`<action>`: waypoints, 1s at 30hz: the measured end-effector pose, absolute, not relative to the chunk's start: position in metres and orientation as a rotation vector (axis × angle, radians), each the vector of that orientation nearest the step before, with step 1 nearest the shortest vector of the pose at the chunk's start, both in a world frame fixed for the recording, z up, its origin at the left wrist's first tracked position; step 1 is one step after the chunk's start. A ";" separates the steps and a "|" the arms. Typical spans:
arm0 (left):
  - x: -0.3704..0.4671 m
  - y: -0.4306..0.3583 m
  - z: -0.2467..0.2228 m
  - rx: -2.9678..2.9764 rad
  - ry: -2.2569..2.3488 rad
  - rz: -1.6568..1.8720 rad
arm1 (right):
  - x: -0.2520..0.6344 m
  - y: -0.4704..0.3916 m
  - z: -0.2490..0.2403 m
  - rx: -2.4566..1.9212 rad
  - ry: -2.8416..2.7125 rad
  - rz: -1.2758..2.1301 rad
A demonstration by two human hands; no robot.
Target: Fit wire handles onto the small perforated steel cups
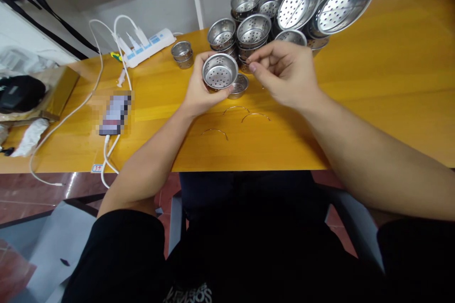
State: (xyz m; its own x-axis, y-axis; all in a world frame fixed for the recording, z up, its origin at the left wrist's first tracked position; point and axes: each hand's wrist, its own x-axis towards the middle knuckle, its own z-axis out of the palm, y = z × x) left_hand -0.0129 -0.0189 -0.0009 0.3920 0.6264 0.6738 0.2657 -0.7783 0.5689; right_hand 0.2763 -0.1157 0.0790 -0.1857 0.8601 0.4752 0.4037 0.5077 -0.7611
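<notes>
My left hand (198, 92) is wrapped round a perforated metal strainer cup (219, 74), its open top tilted toward me. Just to the right, my right hand (293, 73) has thumb and forefinger pinched together. Whatever lies between those fingertips is too small to make out. A shallow metal cup (240, 86) sits on the table behind my left thumb, partly hidden. Three thin curved wires lie in front of my hands: one wire (236, 107) nearest the cup, another wire (256, 114) to its right, and a third wire (215, 130) closer to me.
Stacked perforated cups (253, 31) and larger tilted strainers (299, 4) crowd the back of the wooden table (398, 80). A small cup stack (182, 54) stands left of them. Further left are a power strip (151, 47), white cables and a phone (115, 113).
</notes>
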 end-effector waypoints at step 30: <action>-0.008 -0.004 -0.018 2.397 0.686 1.419 | 0.284 -0.091 0.053 -0.808 -1.623 0.526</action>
State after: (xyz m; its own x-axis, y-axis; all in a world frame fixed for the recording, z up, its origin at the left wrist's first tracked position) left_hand -0.0079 -0.0035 -0.0183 0.4076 0.5256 0.7467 0.2586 -0.8507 0.4577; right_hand 0.2839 -0.0914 0.0528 -0.0714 0.7474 0.6605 0.2177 0.6579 -0.7210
